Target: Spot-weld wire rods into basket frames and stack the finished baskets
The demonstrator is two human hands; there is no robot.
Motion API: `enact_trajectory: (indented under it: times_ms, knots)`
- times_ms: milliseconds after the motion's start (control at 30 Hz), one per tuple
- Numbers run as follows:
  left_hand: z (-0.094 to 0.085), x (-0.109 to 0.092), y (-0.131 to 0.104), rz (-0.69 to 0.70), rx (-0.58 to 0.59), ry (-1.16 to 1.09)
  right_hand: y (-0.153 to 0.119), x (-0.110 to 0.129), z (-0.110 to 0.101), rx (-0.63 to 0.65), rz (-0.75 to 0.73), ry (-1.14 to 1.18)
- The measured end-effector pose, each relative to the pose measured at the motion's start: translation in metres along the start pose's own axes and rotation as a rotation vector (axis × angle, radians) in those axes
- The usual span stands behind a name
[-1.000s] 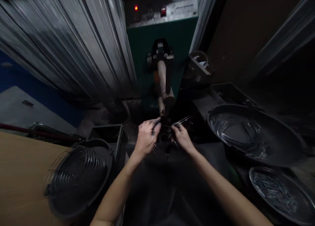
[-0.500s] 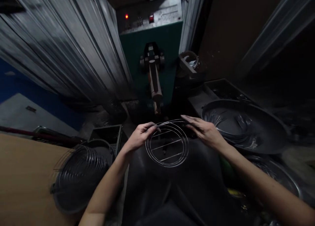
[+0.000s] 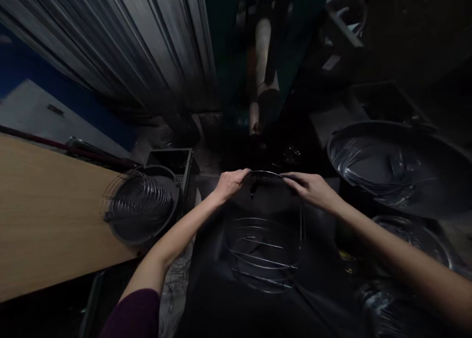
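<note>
My left hand (image 3: 231, 182) is closed, thumb and fingers pinching one end of a thin curved wire (image 3: 266, 172). At the other end of that arc, my right hand (image 3: 304, 183) pinches it too, with its fingers fairly straight. Below both hands, round wire racks (image 3: 258, 264) with straight crossbars rest over the dark apron (image 3: 221, 303) on my lap. Whether the curved wire joins these racks is too dark to tell. Beyond my hands, the rod-like electrode arm (image 3: 263, 58) of a green machine points down towards me, apart from the wire.
At left a dark bucket (image 3: 127, 235) holds a stack of wire rings, beside a wooden board (image 3: 44, 215). A wide pan (image 3: 438, 190) of loose wires stands at right, with another round pan (image 3: 442, 244) nearer. A dark crate (image 3: 190, 156) sits behind the bucket.
The view has tipped downward, so the machine sits higher. Earlier the ringed rack was up at my hands; now racks lie lower on my lap, and both hands pinch the wire arc.
</note>
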State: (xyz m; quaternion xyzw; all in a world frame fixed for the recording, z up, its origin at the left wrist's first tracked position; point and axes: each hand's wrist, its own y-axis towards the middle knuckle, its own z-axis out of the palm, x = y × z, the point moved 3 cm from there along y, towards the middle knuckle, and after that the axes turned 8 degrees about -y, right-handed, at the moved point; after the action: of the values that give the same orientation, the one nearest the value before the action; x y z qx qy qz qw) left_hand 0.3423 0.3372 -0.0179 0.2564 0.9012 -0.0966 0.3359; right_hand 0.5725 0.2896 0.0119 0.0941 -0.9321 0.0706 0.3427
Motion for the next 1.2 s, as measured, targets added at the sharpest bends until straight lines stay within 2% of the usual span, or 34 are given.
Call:
enact_trajectory:
  times_ms: [100, 200, 267, 400, 500, 700, 867, 967, 1200]
  knots:
    - [0.008, 0.002, 0.007, 0.02, 0.087, 0.341, 0.009, 0.002, 0.011, -0.059, -0.089, -0.465]
    - [0.009, -0.001, 0.015, 0.037, 0.13, 0.447, 0.013, 0.0, 0.021, 0.021, -0.079, -0.855]
    - [0.008, -0.004, 0.02, 0.032, 0.142, 0.457, 0.015, -0.002, 0.025, 0.061, -0.09, -0.966]
    - [0.004, -0.007, 0.027, 0.027, 0.135, 0.408, 0.024, 0.0, 0.024, 0.062, -0.072, -1.007]
    - [-0.005, -0.006, 0.031, 0.031, 0.096, 0.356, 0.036, 0.008, 0.019, 0.079, -0.075, -1.024]
    - [-0.048, -0.012, 0.051, 0.085, -0.024, 0.306, 0.07, 0.033, -0.01, 0.033, -0.093, -1.067]
    - [-0.079, -0.02, 0.074, 0.102, -0.056, 0.325, 0.093, 0.044, -0.03, -0.022, -0.083, -1.063]
    - [-0.084, -0.021, 0.083, 0.101, -0.055, 0.337, 0.1, 0.046, -0.036, -0.015, -0.078, -1.047]
    - [-0.082, -0.019, 0.087, 0.084, -0.058, 0.333, 0.102, 0.045, -0.04, 0.004, -0.073, -1.016]
